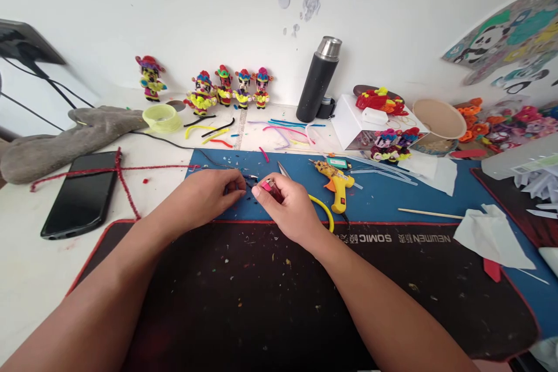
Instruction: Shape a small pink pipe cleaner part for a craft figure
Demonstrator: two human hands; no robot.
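Observation:
My right hand (288, 206) is closed around a small red lighter (271, 189), its pink top towards the left. Just left of it, my left hand (220, 193) has its thumb and fingertips pinched together. A small dark piece (249, 178) shows beside those fingertips, too small to name; whether they grip it I cannot tell. Beyond and under my right hand lie scissors, with a pointed blade (283, 170) and a yellow handle (325, 209) showing. Black bits are scattered on the blue mat (261, 158) between my hands.
A yellow glue gun (337, 183) and clear glue sticks (387, 170) lie to the right. Farther back are coloured pipe cleaners (292, 125), several pipe-cleaner figures (203, 93) and a black thermos (317, 81). On the left, a phone (82, 195) lies under red fuzzy stems (124, 186).

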